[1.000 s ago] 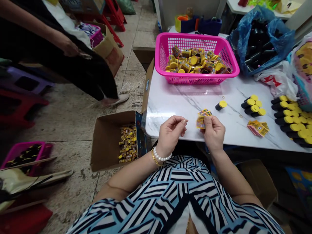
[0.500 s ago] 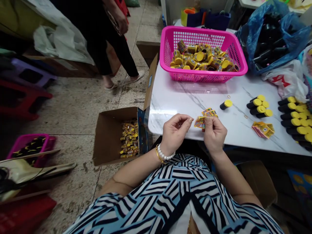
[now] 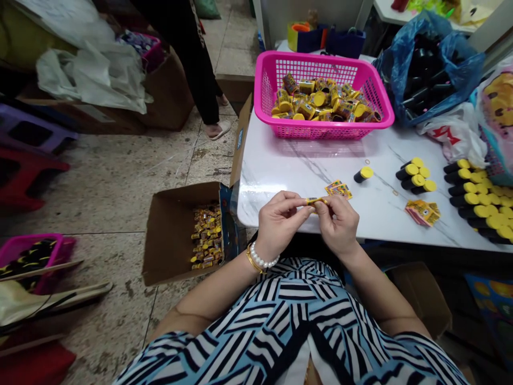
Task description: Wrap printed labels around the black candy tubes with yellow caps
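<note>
My left hand [image 3: 282, 219] and my right hand [image 3: 337, 220] meet at the table's front edge, fingertips pinched on one small yellow printed label [image 3: 316, 201]. The fingers cover most of it. Just beyond my right hand, a few loose labels [image 3: 339, 189] lie on the tabletop. Farther back, one black tube with a yellow cap [image 3: 363, 174] rests on its side. To its right is a small cluster of capped black tubes [image 3: 416, 175], with a stack of labels [image 3: 422, 212] in front of it.
A pink basket [image 3: 324, 131] of labelled tubes stands on the marble-patterned table [image 3: 272, 176]. Several rows of capped tubes [image 3: 476, 200] and a blue plastic bag [image 3: 467, 67] are at right. A cardboard box [image 3: 170, 230] of labelled tubes sits on the floor. A person's legs [image 3: 192, 69] are beyond.
My left hand has come over to the label held in my right hand and now grips it too. The view has shifted slightly, and the person beyond has moved.
</note>
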`<state>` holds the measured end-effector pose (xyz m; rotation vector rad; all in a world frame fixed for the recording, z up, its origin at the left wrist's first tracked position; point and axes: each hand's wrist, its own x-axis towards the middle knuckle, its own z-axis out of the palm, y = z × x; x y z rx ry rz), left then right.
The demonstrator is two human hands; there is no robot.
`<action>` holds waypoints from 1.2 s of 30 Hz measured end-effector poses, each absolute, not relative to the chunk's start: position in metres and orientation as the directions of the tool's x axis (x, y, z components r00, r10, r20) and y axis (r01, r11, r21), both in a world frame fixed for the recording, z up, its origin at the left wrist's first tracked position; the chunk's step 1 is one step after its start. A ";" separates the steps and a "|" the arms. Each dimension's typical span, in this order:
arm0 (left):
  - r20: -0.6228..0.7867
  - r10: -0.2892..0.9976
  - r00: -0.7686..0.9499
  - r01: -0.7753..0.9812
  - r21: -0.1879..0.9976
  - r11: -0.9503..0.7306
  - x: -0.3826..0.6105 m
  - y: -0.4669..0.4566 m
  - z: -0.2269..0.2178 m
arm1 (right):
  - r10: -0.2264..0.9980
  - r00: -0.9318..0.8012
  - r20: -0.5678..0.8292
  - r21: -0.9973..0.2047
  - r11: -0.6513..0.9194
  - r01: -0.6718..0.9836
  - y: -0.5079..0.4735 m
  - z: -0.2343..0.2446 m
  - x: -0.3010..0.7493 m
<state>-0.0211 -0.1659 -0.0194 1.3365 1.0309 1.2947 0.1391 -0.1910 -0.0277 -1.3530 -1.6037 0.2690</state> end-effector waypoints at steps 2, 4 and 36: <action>0.151 0.988 0.041 -0.051 0.988 -0.149 -0.023 -0.166 -0.017 | 0.843 0.072 0.533 -0.664 0.364 0.654 -0.188 -0.027 0.139; 0.076 0.997 0.024 -0.082 0.994 -0.074 -0.024 -0.166 -0.014 | 0.847 0.044 0.529 -0.647 0.369 0.668 -0.185 -0.028 0.138; -0.438 0.741 0.508 -0.462 0.587 0.664 -0.035 -0.125 -0.019 | 0.924 0.315 -0.218 -0.965 -0.252 0.073 -0.107 -0.019 0.272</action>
